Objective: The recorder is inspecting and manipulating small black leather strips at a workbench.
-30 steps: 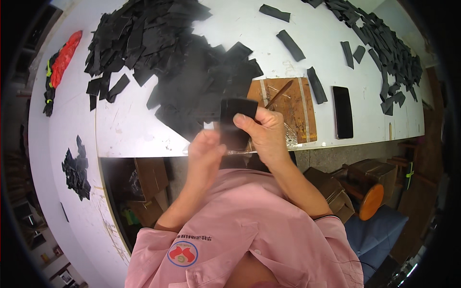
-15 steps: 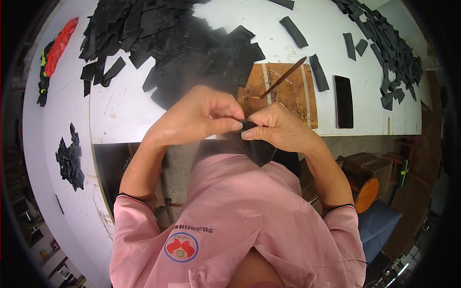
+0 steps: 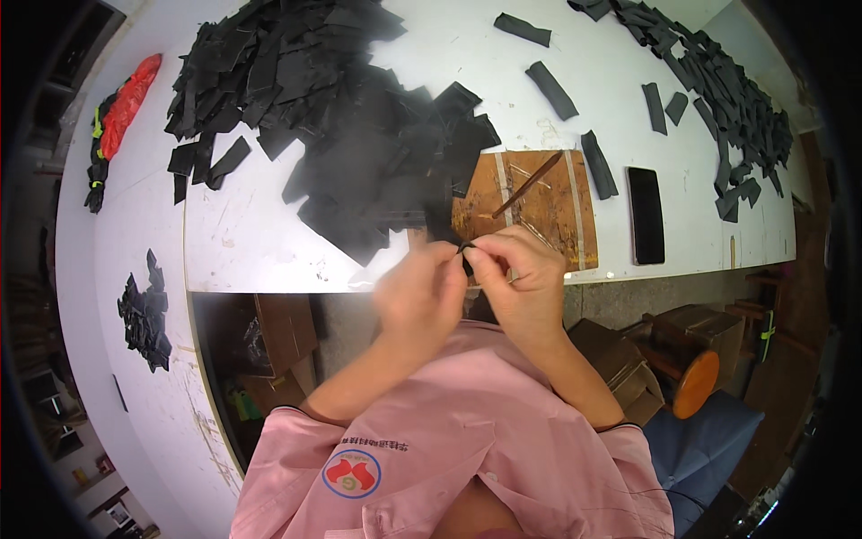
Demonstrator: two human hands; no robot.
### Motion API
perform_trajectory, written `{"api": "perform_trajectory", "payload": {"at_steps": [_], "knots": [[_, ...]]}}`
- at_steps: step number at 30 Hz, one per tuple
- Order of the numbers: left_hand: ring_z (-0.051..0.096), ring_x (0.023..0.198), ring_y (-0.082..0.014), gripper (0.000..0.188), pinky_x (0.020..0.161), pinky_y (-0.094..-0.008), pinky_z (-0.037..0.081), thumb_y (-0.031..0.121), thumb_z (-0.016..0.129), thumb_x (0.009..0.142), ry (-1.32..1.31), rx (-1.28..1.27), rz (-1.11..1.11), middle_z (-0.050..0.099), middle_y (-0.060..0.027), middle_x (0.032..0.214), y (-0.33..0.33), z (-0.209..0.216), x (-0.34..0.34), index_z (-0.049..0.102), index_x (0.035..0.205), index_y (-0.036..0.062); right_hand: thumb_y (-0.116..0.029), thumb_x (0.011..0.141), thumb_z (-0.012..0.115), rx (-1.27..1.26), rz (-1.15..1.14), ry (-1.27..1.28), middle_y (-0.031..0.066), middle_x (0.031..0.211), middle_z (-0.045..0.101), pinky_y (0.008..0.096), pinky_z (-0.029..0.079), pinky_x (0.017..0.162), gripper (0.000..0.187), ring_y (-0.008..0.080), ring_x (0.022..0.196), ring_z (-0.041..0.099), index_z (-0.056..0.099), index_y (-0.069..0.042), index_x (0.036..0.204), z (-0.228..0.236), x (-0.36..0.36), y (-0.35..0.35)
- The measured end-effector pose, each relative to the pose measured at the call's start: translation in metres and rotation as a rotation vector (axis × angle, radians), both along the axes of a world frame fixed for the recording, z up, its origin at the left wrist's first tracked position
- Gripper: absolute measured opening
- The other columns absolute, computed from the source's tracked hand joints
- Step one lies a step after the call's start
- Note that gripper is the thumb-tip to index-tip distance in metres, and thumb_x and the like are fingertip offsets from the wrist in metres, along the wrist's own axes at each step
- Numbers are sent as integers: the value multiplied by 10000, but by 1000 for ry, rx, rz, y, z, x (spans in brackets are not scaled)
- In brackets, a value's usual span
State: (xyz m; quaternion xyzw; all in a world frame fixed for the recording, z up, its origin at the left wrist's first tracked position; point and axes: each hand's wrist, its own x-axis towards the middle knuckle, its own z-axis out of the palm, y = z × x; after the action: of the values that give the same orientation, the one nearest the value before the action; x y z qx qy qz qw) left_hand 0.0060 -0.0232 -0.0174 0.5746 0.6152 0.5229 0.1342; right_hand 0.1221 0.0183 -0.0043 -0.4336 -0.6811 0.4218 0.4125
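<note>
Close to the table's front edge, a small black fabric piece [image 3: 466, 256] is pinched between my two hands. My right hand [image 3: 523, 271] has its thumb and forefinger closed on the piece. Opposite it, my left hand [image 3: 417, 292] meets the cloth with thumb and fingers together, somewhat smeared by motion. Just beyond lies a worn wooden board [image 3: 575, 211] with pale strips across it, and a slim brown stick [image 3: 530, 184] slants over it. The large heap of flat black fabric pieces [image 3: 296, 81] spreads beyond my left hand.
Right of the board lie a folded black strip [image 3: 598, 165] and a dark phone [image 3: 646, 216]. More folded strips [image 3: 736, 117] pile up at far right. A smaller black heap [image 3: 144, 314] and a red bundle [image 3: 131, 108] are on the left. An orange round stool [image 3: 697, 384] stands below.
My hands have drawn closer together, the left one swinging inward and downward. The fabric that hung below them now shows as only a small bit between the fingers. The view has shifted slightly.
</note>
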Motion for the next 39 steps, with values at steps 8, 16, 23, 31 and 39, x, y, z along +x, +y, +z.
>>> {"api": "perform_trajectory", "payload": {"at_steps": [8, 16, 23, 31, 39], "knots": [[323, 384, -8, 170, 359, -149, 219, -71, 539, 724, -1593, -448, -351, 523, 0, 667, 16, 15, -17, 517, 880, -5, 5, 715, 601, -186, 37, 281, 13, 644, 494, 194, 333, 474, 55, 61, 527, 424, 582, 26, 763, -25, 1, 10], [398, 481, 1, 230, 434, -141, 306, -114, 474, 723, -176, 50, 55, 551, -10, 722, 20, -12, 4, 528, 927, -23, -117, 824, 530, -873, 289, 772, -25, 627, 454, 178, 298, 487, 110, 46, 535, 382, 499, -63, 733, -21, 1, 2], [465, 517, -49, 351, 420, -141, 301, -92, 508, 665, -1375, -457, -609, 557, -52, 800, 16, 7, -16, 499, 1004, -2, -156, 805, 586, -648, 347, 909, -21, 774, 476, 183, 336, 606, 141, 54, 673, 421, 519, -54, 734, -29, 15, 9], [466, 639, -45, 292, 543, -160, 349, -63, 589, 700, -649, -348, -329, 524, -11, 796, 11, 35, 12, 564, 981, 16, -44, 790, 563, -104, 124, 432, 30, 801, 510, 206, 376, 563, 68, 78, 657, 457, 512, -19, 753, 15, 25, 17], [360, 404, -30, 197, 347, -176, 272, -2, 522, 802, -1459, -179, -655, 543, -73, 727, 58, 84, 14, 498, 998, -17, -133, 809, 573, -196, 187, 336, -23, 654, 469, 192, 357, 536, 150, 68, 596, 438, 516, -14, 738, 84, 36, 55]]}}
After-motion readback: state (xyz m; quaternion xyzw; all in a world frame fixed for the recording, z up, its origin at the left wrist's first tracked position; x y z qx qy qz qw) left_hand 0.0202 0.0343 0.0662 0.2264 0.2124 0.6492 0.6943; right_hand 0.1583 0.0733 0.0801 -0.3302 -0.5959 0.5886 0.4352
